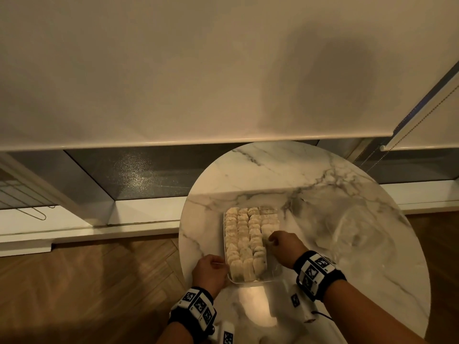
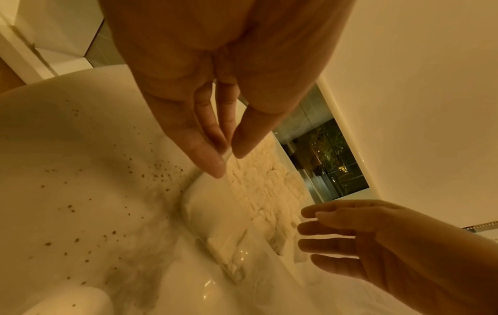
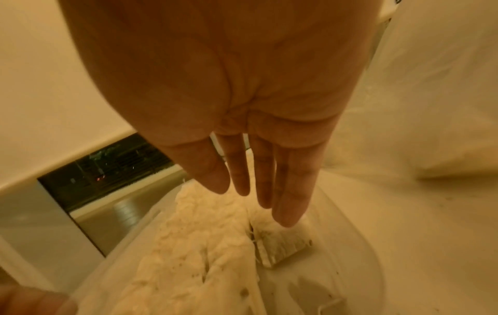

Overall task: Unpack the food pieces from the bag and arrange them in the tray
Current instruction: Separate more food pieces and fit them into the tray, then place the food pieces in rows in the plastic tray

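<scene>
- A round marble-patterned desk (image 1: 323,175) stands on wooden floor (image 1: 87,281) before a window with lowered roller blinds (image 1: 173,70).
- The clear tray (image 1: 270,278), mid-desk, holds rows of pale food pieces (image 1: 244,239); a crumpled clear bag (image 1: 357,229) lies to its right.
- Left hand (image 1: 210,271) pinches the tray's left rim.
- Right hand (image 1: 283,244), fingers straight and relaxed, hovers over the tray's right side.
</scene>
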{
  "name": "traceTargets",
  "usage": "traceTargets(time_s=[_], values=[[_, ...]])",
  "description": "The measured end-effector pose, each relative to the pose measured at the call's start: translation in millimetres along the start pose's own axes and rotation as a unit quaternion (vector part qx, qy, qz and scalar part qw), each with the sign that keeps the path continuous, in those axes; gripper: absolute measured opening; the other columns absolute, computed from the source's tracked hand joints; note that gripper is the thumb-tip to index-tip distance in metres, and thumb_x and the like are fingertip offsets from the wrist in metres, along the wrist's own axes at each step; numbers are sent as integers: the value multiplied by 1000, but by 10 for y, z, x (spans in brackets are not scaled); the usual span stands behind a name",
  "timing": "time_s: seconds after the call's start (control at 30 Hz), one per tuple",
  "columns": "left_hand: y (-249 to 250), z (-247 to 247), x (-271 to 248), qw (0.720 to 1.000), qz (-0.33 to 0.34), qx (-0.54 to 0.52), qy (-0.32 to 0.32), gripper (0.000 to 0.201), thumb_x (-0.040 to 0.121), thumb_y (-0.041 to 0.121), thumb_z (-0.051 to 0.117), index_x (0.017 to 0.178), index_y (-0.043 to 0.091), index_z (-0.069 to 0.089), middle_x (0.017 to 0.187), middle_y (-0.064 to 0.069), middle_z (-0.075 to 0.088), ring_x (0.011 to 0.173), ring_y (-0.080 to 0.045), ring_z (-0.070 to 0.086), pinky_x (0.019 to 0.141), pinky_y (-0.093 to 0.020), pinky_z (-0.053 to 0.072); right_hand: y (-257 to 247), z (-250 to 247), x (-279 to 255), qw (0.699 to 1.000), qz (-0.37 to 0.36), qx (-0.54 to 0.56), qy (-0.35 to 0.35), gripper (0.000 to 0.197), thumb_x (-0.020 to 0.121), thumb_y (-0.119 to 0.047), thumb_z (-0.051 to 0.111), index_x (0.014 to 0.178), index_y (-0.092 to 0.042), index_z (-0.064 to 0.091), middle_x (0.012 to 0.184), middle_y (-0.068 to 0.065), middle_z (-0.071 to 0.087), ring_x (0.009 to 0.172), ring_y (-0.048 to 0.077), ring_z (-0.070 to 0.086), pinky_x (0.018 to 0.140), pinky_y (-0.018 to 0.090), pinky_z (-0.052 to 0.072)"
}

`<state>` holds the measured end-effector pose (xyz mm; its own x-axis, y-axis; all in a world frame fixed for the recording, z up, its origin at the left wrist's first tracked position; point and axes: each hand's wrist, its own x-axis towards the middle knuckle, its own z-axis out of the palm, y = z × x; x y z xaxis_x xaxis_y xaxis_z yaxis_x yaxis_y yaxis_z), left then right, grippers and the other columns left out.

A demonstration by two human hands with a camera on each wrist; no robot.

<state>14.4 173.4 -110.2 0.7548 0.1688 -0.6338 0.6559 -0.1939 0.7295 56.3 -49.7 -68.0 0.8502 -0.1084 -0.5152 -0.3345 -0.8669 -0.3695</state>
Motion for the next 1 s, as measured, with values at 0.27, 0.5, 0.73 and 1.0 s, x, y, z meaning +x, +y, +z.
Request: traceTargets(time_s=[0.27,0.5,0.73,1.0], values=[[392,209,-265,981,172,34,81,19,83,16,76,94,27,65,100,6,66,92,-12,60,78,-22,44,144,-331,-595,979,-70,177,68,18,93,-25,59,108,-27,69,98,-8,68,80,5,66,76,26,57],[792,954,-734,938,338,73,-37,18,82,17,76,88,32,68,98,13,64,87,0,59,75,-18,50,503,-964,-1111,981,-92,138,105,32,82,0,48,83,-26,67,86,-10,66,79,3,61,63,9,40],[884,1764,-1090,878,407,223,-117,26,79,46,74,104,50,69,149,24,30,134,1,31,110,-25,31,1447,-1081,-1049,983,27,166,68,39,84,0,45,108,-17,71,112,1,68,108,17,61,88,22,45],[1222,2210,-1164,879,329,342,-53,34,91,21,64,124,19,68,127,-5,65,114,-17,60,96,-16,38,1696,-1180,-725,881,21,467,77,29,92,8,50,100,-16,63,112,14,64,102,21,57,91,34,43]])
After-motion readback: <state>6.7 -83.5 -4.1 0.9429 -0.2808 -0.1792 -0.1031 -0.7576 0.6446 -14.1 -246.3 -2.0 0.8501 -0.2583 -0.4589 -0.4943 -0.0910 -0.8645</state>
